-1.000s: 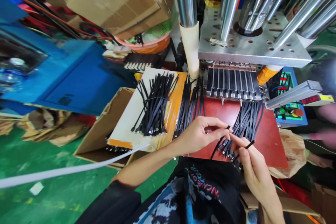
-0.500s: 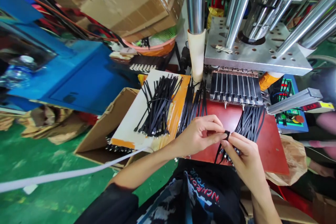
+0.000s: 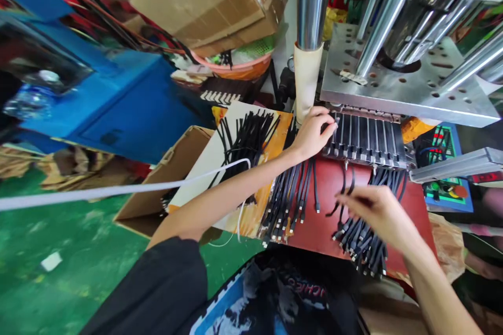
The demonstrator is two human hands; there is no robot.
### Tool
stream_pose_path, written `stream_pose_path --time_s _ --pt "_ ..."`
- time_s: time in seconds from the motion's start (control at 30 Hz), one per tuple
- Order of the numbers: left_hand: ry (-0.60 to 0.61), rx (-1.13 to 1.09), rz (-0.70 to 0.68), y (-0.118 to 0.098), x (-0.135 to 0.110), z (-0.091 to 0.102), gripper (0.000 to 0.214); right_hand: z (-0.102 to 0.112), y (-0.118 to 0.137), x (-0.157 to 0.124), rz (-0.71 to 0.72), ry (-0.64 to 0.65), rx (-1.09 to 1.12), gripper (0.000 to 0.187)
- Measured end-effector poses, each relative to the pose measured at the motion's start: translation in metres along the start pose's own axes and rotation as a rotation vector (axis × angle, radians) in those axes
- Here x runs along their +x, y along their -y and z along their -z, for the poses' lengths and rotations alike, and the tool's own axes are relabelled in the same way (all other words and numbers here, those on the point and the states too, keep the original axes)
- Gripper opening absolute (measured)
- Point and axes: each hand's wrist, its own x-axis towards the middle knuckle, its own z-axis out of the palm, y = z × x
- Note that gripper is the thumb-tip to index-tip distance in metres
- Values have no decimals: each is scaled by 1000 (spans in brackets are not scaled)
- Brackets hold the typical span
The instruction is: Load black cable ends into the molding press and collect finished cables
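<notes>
- the left hand [image 3: 313, 136], upper right of centre in the frame, reaches to the left end of a dark, slotted metal fixture [image 3: 371, 138]; its thumb and forefinger come close together there, but i cannot tell whether they pinch a cable end.
- the right hand [image 3: 375, 214], right of centre and blurred, hangs above a glossy red board [image 3: 314, 238]; its fingers are curled beside thin black cable strands, and i cannot tell if they are clamped on one.
- the task's things, flat black cables with small metal-tipped plugs, lie in bunches: one [image 3: 363, 246] at lower right of centre, below the right hand; one [image 3: 288, 196] near the middle, under the left forearm; another [image 3: 251, 136] on a white and orange panel [image 3: 200, 172] left of centre.
- above the fixture, at upper right, hangs a thick silver steel plate with drilled holes [image 3: 412, 84], apart from the slots.
- the step in hand looks like finger work at the fixture's leftmost slot, with the right hand near the loose strands.
- as i judge it, a next move at that slot calls for a fine fingertip touch, a cable end kept in line with its groove, and fingers clear of the plate.
</notes>
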Motion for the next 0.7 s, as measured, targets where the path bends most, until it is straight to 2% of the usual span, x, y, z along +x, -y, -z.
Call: stream_pose_path --time_s 0.07,0.13,0.2,0.27,0.37,0.43,0.57,0.7 --pt "-28 39 40 16 16 -13 8 31 4 44 44 -118 8 50" --pt "-52 25 47 23 21 -15 11 50 4 88 72 -167 42 48" --pt "-55 2 -26 22 11 -4 24 59 0 123 96 -159 44 47" --pt "10 16 -197 20 -9 14 35 61 -6 147 119 -136 10 46" --pt "254 136 -515 18 -37 39 39 60 -11 161 127 -111 -44 42" --pt "371 238 -627 18 -45 47 39 58 -11 162 114 -144 -77 39" --pt "414 442 -682 13 -41 45 33 53 -14 156 107 -284 -78 32" --pt "409 506 -637 1 -40 40 39 51 -22 156 136 -288 67 32"
